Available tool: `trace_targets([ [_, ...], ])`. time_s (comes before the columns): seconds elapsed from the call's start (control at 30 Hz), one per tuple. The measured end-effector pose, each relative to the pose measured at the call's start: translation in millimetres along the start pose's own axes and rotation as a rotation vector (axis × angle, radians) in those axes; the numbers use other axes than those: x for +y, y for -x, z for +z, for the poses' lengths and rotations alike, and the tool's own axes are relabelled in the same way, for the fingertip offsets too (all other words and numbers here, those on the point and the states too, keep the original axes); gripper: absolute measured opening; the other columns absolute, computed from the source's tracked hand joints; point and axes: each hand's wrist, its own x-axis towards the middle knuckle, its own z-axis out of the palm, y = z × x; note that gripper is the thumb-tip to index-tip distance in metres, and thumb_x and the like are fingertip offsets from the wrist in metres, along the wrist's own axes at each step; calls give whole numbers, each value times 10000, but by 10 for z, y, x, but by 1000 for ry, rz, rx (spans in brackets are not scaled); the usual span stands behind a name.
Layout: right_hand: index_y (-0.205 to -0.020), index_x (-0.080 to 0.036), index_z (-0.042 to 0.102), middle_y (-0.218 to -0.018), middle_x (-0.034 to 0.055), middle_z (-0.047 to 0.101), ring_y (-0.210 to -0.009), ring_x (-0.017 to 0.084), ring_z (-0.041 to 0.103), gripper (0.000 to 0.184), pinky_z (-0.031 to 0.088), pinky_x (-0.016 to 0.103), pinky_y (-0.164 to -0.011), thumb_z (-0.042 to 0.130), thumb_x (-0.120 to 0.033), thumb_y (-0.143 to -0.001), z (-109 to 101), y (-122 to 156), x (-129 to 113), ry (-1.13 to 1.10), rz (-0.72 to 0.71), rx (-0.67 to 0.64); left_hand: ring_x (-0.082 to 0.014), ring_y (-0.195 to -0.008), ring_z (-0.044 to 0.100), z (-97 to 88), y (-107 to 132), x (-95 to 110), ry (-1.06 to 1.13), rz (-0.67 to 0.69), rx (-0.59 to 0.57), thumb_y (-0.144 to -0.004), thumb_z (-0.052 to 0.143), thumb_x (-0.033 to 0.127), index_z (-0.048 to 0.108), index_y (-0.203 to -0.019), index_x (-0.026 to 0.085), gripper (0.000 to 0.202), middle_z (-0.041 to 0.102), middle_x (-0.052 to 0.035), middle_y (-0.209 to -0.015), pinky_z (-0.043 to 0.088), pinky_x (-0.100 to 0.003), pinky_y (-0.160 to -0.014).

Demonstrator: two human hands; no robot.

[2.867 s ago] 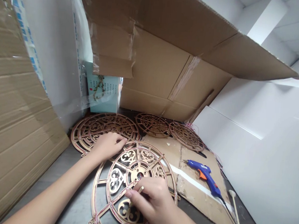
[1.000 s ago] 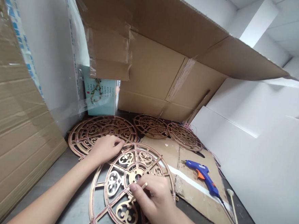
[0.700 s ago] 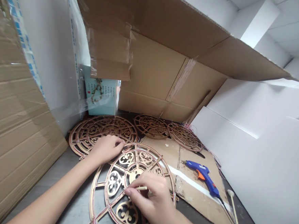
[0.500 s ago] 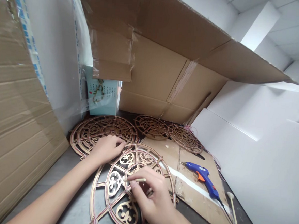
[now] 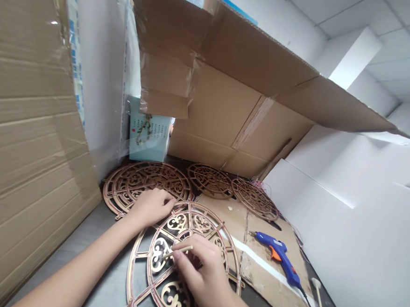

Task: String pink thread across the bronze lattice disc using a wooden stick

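A round gold fretwork panel (image 5: 154, 281) with scroll cut-outs lies flat in front of me. My right hand (image 5: 201, 275) rests over its middle and pinches a thin wooden stick (image 5: 178, 251), whose tip points left onto the fretwork. My left hand (image 5: 151, 207) is curled, with its fingertips pressed on the panel's far left rim.
Several more fretwork discs (image 5: 147, 182) lie behind. A blue glue gun (image 5: 278, 251) rests on a flat cardboard sheet (image 5: 266, 274) to the right, with a wooden stick (image 5: 319, 297) beside it. An open carton (image 5: 229, 104) overhangs, cardboard sheets (image 5: 23, 136) lean left, white boards (image 5: 355, 220) lean right.
My right hand has turned the stick from pointing up-right to pointing left across the fretwork. The view has tilted up a little. My left hand stays on the rim.
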Motion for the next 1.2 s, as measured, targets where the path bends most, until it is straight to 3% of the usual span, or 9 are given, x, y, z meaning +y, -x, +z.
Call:
trace_targets([
  [0.23, -952, -191, 720, -922, 40, 724, -875, 157, 665, 119, 474, 253, -808, 602, -176, -957, -39, 21, 19, 15, -44, 1, -274, -900, 714, 25, -7, -7, 3, 2, -4, -937, 389, 425, 779, -851, 282, 424, 794, -58, -947, 394, -324, -677],
  [0.53, -1002, -199, 745, -868, 40, 691, -787, 157, 627, 145, 460, 262, -728, 609, -196, -952, -12, 23, 55, 58, 4, -81, -264, -855, 710, 7, -9, -6, -10, 1, -6, -933, 390, 429, 774, -810, 277, 430, 789, -58, -888, 363, -315, -645],
  [0.77, -1104, -194, 715, -835, 23, 676, -671, 138, 575, 193, 438, 253, -624, 663, -232, -923, -59, 33, 18, 56, -51, 37, -265, -840, 710, 4, -3, -4, -7, -2, -4, -930, 397, 455, 785, -839, 295, 429, 789, -52, -877, 345, -314, -626],
  [1.0, -1037, -176, 695, -924, 46, 707, -817, 146, 641, 140, 490, 245, -728, 612, -129, -936, -67, 46, -16, 29, -170, 92, -272, -868, 712, 17, -3, -6, -6, 4, -4, -936, 385, 435, 767, -798, 277, 435, 788, -59, -888, 364, -321, -641],
  [1.2, -1153, -185, 694, -984, 67, 714, -889, 163, 660, 248, 514, 270, -795, 554, -113, -962, -69, 59, -2, -4, -158, 35, -276, -889, 715, 12, 0, -7, 1, 2, -8, -938, 382, 431, 784, -854, 288, 434, 791, -61, -919, 403, -322, -670],
])
